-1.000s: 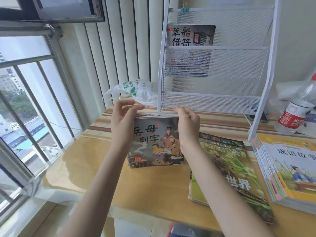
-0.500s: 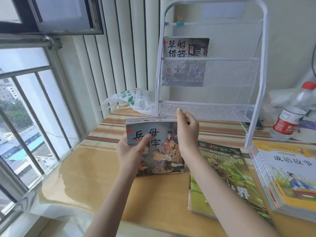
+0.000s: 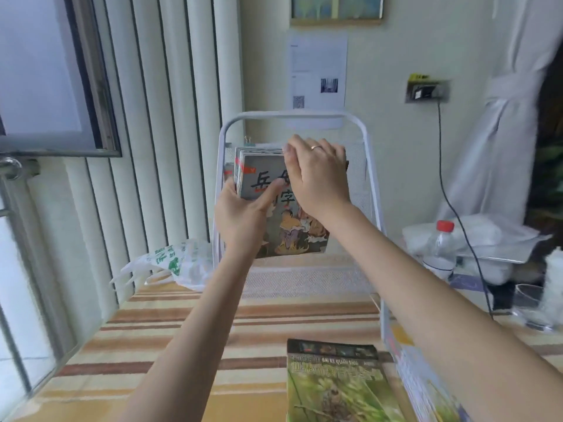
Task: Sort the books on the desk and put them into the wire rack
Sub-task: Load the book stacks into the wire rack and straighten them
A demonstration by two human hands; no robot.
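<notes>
Both my hands hold a stack of thin grey picture books [image 3: 289,226] upright in front of the white wire rack [image 3: 370,178], level with its upper shelf. My left hand [image 3: 243,214] grips the stack's left edge with the thumb across the cover. My right hand [image 3: 316,175] grips the top right corner. A green nature book [image 3: 341,388] lies flat on the desk at the bottom. Beside it on the right a pile of pale books [image 3: 426,388] shows blurred, partly behind my right arm.
A striped cloth covers the desk [image 3: 170,330]. A white plastic bag [image 3: 173,263] lies left of the rack. A water bottle [image 3: 440,248] with a red cap, a glass [image 3: 530,303] and a black cable [image 3: 457,202] are on the right. Blinds and a window fill the left.
The stack of grey books has been lifted off the desk and raised up to the rack's upper shelf. The view has tilted upward with it.
</notes>
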